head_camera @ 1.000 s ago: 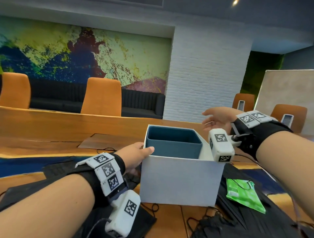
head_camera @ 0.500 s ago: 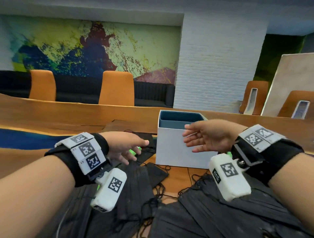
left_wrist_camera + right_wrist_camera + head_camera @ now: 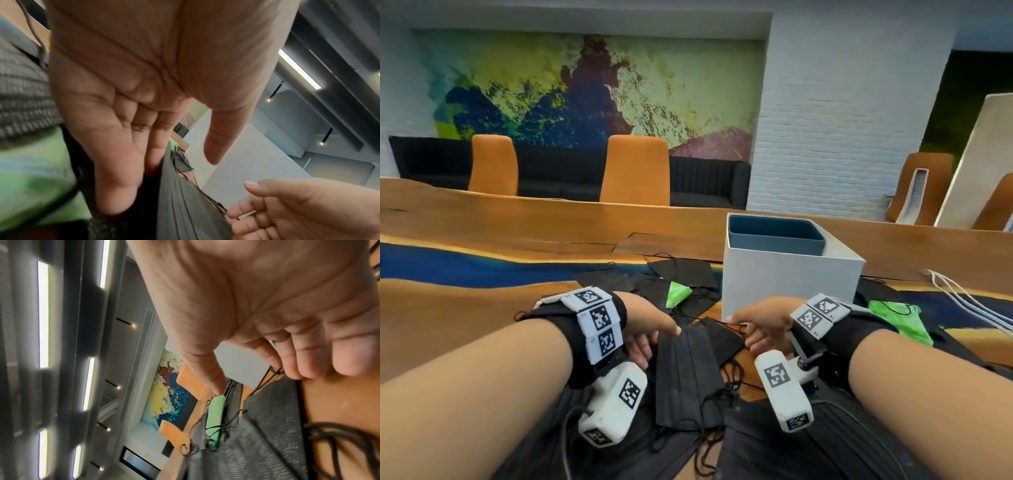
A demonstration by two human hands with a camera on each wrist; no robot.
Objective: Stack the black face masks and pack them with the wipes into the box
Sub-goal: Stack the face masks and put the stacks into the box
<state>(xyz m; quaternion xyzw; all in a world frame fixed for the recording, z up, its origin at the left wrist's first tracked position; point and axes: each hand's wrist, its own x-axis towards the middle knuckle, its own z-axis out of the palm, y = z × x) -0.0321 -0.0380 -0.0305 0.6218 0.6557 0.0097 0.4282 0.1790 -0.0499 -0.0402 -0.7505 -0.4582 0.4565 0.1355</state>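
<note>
Step in hand, judged: gathering the first mask to start the stack; nothing is packed yet. The left hand [image 3: 645, 329] lies with straight fingers along the left edge of a black pleated face mask [image 3: 686, 373] on the wooden surface with a blue resin strip [image 3: 482, 301]; its grip is open, thumb free above the mask in the left wrist view. The right hand [image 3: 763, 323] comes in at the mask's far right corner by the ear loops, fingers loosely bent; no pinch shows, so that grip reads open too.

More black masks lie scattered in front of and to the left of the open white square box with a blue liner [image 3: 789, 274]. One green wipes packet [image 3: 677, 293] sits on the masks left of the box, another [image 3: 900, 317] right of it.

Next move likely calls for lifting this mask clear of tangled loops and squaring it on another.

Room: orange chairs [image 3: 635, 169], dark sofa, painted mural, white brick wall, white cables [image 3: 969, 301] at right.
</note>
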